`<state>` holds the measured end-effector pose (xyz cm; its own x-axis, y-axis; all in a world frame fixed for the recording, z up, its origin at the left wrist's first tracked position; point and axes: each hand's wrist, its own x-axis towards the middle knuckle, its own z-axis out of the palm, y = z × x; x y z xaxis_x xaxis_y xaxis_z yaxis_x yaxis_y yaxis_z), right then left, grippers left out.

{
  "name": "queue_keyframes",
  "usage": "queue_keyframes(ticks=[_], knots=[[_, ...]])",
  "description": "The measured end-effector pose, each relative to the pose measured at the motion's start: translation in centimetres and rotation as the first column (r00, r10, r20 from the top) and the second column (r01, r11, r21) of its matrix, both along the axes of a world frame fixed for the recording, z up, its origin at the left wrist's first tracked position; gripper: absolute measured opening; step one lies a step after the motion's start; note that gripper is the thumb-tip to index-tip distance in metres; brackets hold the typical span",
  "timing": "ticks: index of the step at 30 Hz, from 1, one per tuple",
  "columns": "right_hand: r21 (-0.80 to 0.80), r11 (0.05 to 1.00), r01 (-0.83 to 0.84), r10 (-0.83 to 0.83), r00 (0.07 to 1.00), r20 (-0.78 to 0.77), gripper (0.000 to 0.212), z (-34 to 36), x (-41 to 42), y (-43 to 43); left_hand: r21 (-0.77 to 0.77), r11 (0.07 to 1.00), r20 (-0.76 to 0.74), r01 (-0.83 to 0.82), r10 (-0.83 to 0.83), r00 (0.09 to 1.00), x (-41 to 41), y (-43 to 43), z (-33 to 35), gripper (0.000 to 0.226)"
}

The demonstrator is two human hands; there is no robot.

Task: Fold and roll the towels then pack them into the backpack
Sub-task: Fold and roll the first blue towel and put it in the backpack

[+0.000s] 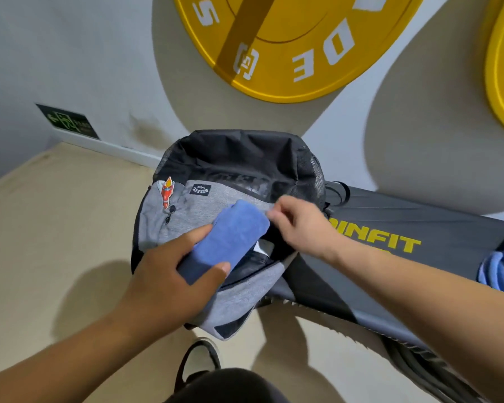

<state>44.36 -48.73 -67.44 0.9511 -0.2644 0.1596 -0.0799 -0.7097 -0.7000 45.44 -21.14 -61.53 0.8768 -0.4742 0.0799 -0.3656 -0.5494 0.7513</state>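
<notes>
While packing proceeds: rolled blue towel (230,239) at backpack (186,210) mouth, frame centre.

Left hand (172,274) clamped around the roll's lower end; right hand (297,225) pinching the grey opening edge, holding it apart. More blue towels (501,269) lie at right edge on the black surface (419,225). Next, likely: push the roll down into the compartment.

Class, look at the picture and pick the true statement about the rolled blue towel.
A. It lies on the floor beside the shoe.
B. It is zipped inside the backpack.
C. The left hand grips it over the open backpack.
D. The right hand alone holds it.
C: the left hand wraps around the rolled blue towel over the opening of the backpack, while the right hand holds the bag's edge.
</notes>
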Motion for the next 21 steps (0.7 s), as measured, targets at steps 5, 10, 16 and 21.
queue_keyframes(ticks=[5, 10, 16, 21], knots=[[0.498, 0.713, 0.495, -0.481, 0.861, -0.166, 0.040, 0.9, 3.3, -3.1, 0.059, 0.998, 0.004, -0.005, 0.005, 1.000, 0.3, -0.9, 0.6, 0.055], [0.407, 0.716, 0.566, -0.508, 0.824, -0.252, 0.019, -0.7, 3.9, -3.8, 0.006, 0.999, -0.034, 0.052, -0.052, 0.998, 3.9, -6.0, -1.6, 0.054], [-0.288, 0.944, 0.159, -0.090, 0.967, 0.240, 0.021, 0.9, 2.4, -1.8, 0.193, 0.980, -0.086, 0.054, -0.038, 0.996, 7.0, -11.2, -4.8, 0.021], [-0.650, 0.724, -0.230, 0.156, 0.973, -0.170, 0.046, -2.1, 0.9, -3.7, 0.127, 0.983, -0.071, 0.132, -0.123, 0.990, 5.8, -10.0, -6.6, 0.064]])
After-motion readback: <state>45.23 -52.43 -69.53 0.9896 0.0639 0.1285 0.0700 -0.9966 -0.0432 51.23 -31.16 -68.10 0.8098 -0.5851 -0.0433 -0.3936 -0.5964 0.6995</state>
